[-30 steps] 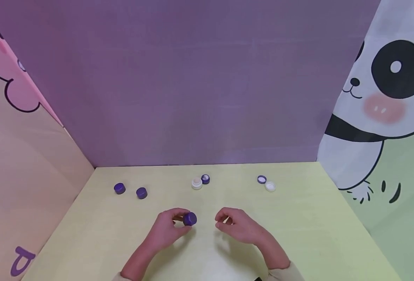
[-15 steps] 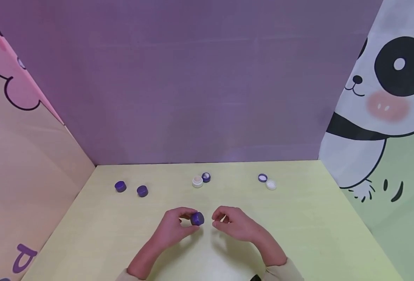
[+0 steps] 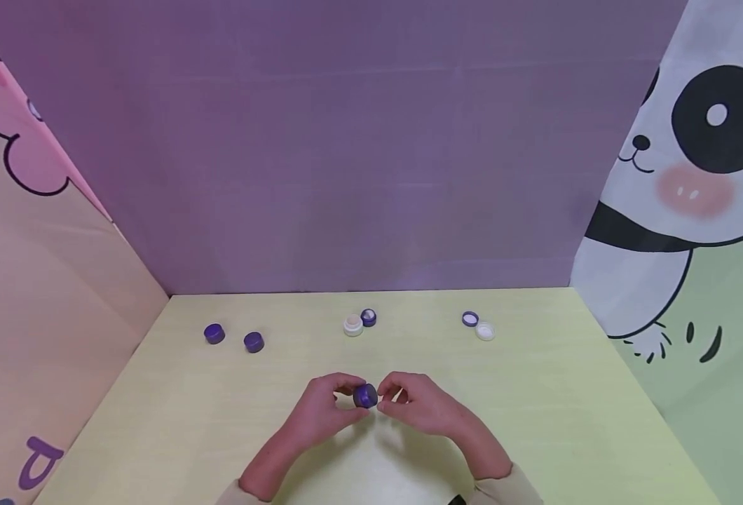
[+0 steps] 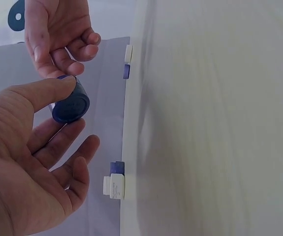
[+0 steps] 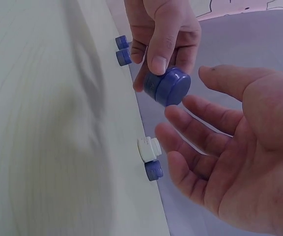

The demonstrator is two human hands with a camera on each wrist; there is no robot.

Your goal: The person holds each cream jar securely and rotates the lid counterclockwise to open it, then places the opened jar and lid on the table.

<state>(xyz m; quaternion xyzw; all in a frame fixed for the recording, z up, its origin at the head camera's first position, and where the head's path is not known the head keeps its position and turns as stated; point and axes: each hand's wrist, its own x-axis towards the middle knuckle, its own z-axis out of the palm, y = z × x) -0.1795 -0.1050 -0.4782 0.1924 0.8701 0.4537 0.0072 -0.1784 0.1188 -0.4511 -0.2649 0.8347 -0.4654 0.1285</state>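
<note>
A small purple screw-lid jar (image 3: 365, 395) is held above the table, tilted on its side. My left hand (image 3: 327, 410) pinches its body between thumb and fingers, seen closely in the left wrist view, where the jar (image 4: 71, 104) looks dark blue with its round end showing. In the right wrist view the smooth lid (image 5: 173, 87) points toward my right hand (image 5: 239, 142). The thumb and fingers of that hand are spread around the lid end, with a gap beside the thumb. Whether a right fingertip touches the lid I cannot tell.
On the pale yellow table (image 3: 535, 393), two purple jars (image 3: 254, 342) stand at the back left. Back centre, a white jar (image 3: 353, 325) sits beside a round purple piece (image 3: 368, 318). Farther right lie a purple ring-like piece (image 3: 469, 318) and a white round piece (image 3: 485, 331).
My left hand has carried the purple jar rightward, and its lid end has turned toward my right hand. The right hand has shifted slightly left, so the two hands are now close together.
</note>
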